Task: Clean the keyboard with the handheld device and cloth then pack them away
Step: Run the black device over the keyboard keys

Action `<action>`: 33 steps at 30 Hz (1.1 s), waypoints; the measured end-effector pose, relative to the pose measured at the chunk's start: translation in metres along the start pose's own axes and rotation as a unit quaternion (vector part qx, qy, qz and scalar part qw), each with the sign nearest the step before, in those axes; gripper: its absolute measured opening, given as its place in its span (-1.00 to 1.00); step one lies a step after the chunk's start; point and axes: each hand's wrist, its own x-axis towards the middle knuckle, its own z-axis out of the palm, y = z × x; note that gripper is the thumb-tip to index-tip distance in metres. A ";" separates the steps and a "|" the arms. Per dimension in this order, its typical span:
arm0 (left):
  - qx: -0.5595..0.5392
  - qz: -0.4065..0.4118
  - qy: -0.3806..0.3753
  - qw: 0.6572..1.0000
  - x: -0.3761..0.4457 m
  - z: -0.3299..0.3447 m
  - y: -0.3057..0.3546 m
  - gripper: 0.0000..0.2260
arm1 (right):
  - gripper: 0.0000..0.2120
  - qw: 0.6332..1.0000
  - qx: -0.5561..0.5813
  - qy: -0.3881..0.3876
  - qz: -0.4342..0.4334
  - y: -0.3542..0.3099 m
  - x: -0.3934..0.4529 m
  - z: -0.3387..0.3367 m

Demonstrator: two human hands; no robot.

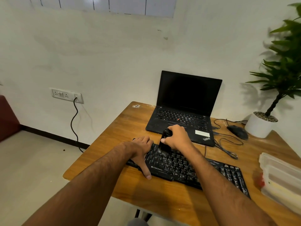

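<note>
Far to the left of both hands, a white wall socket plate (66,95) holds a plugged-in black cable (74,121) that trails down to the floor. The left hand (141,148) lies flat on the left end of the black Zebronics keyboard (187,168), its fingers straight over the far edge and its thumb stretched out across the near edge onto the brown wooden surface (110,144); it holds nothing. Just to its right, the right hand (176,136) has its fingers curled round a small black handheld device (164,141), held upright with its lower tip touching the keys in the upper left part of the keyboard. The keys look dusted with pale specks. Behind the right hand, touching distance from its knuckles, stands an open black ThinkPad laptop (187,101) with a dark screen. Further right of the hands lie a black wired mouse (237,132) and its looped cord. Beyond that stands a green leafy plant in a white round pot (259,128). At the right edge, well apart from the hands, sits a translucent plastic box (280,180) with something red beside it, too blurred to tell.
</note>
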 end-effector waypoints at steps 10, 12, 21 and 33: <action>0.003 -0.002 -0.002 1.000 0.000 -0.001 0.001 0.32 | -0.80 0.998 -0.010 0.023 -0.055 0.003 -0.004 0.000; 0.004 -0.002 -0.001 1.000 0.000 -0.001 0.001 0.32 | -0.80 0.998 -0.006 0.008 -0.064 0.004 -0.006 0.001; -0.006 -0.006 -0.004 1.000 0.002 0.000 0.001 0.35 | -0.82 0.995 -0.050 -0.061 -0.054 -0.003 0.000 -0.022; -0.005 -0.004 -0.003 1.000 0.004 0.001 -0.001 0.36 | -0.72 0.994 -0.073 -0.077 -0.029 -0.010 -0.001 -0.019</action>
